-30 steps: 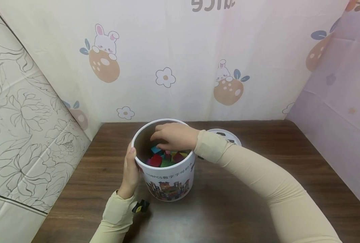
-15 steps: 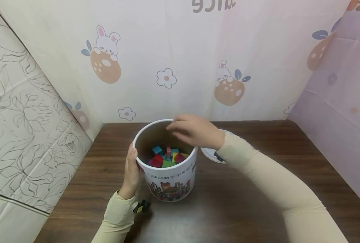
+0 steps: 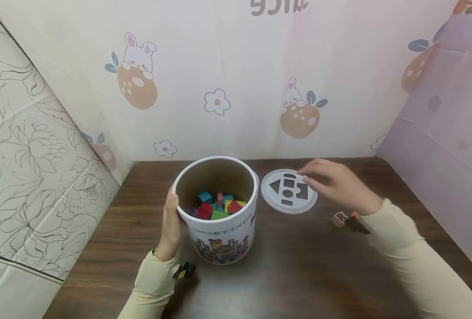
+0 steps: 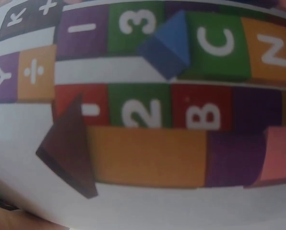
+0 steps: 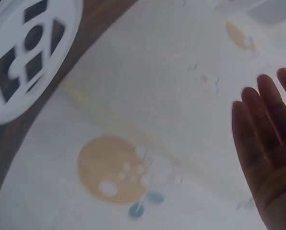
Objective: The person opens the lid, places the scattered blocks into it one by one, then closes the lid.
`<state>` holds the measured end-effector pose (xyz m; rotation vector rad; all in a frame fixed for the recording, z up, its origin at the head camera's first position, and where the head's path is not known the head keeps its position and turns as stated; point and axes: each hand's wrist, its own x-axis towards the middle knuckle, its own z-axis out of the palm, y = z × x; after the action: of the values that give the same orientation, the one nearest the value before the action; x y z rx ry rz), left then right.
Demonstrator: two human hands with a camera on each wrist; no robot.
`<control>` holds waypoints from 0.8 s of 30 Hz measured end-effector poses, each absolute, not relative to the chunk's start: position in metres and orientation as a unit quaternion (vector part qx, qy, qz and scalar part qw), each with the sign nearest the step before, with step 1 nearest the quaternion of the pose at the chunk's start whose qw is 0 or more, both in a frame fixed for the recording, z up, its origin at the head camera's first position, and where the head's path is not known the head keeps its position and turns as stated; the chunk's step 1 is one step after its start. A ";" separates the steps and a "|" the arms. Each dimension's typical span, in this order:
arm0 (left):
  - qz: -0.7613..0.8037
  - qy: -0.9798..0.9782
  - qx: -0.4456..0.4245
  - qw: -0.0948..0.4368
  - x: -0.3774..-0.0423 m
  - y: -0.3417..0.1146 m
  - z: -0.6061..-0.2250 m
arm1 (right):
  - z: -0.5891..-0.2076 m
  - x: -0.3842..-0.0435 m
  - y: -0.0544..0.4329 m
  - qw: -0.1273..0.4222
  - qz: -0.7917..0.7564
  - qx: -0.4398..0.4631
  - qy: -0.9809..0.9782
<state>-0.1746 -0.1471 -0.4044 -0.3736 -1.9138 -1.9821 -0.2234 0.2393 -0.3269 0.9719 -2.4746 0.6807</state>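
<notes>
A white bucket (image 3: 224,232) printed with a picture of toy blocks stands on the table, its top open. Colourful wooden blocks (image 3: 219,212) lie at the bottom of it. My left hand (image 3: 170,223) holds the bucket by its left side, thumb at the rim, other fingers hidden behind the wall; the left wrist view is filled by the bucket's printed side (image 4: 148,155). My right hand (image 3: 335,181), fingers extended and holding nothing, is over the right edge of a white round lid (image 3: 276,204) with shaped holes. In the right wrist view its fingers (image 5: 248,139) are spread slightly.
A wooden block with the letter R (image 3: 340,219) lies on the brown table (image 3: 284,270), with an orange piece (image 3: 354,214) beside it near my right wrist. Printed cloth (image 3: 236,124) closes off the back and both sides.
My right hand has come up out of the bucket and moved right, past the lid, uncovering the blocks inside. My left hand and the bucket have stayed put.
</notes>
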 end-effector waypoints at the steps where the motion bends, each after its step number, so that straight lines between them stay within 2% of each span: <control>1: -0.700 -0.678 -0.131 0.179 -0.175 -0.147 -0.405 | -0.329 -0.222 0.249 0.197 0.239 0.336 -0.890; 10: -0.693 -0.686 -0.128 0.180 -0.175 -0.149 -0.405 | -0.361 -0.214 0.321 0.161 0.162 0.254 -0.940; 18: -0.701 -0.679 -0.128 0.176 -0.175 -0.149 -0.406 | -0.407 -0.217 0.350 0.015 0.162 0.200 -0.966; 24: -0.705 -0.674 -0.135 0.175 -0.175 -0.148 -0.404 | -0.428 -0.214 0.348 -0.016 0.163 0.209 -0.964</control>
<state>-0.1746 -0.1476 -0.4040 -0.3818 -1.9087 -1.9990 -0.2143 0.3480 -0.4278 0.6639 -3.0609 0.5169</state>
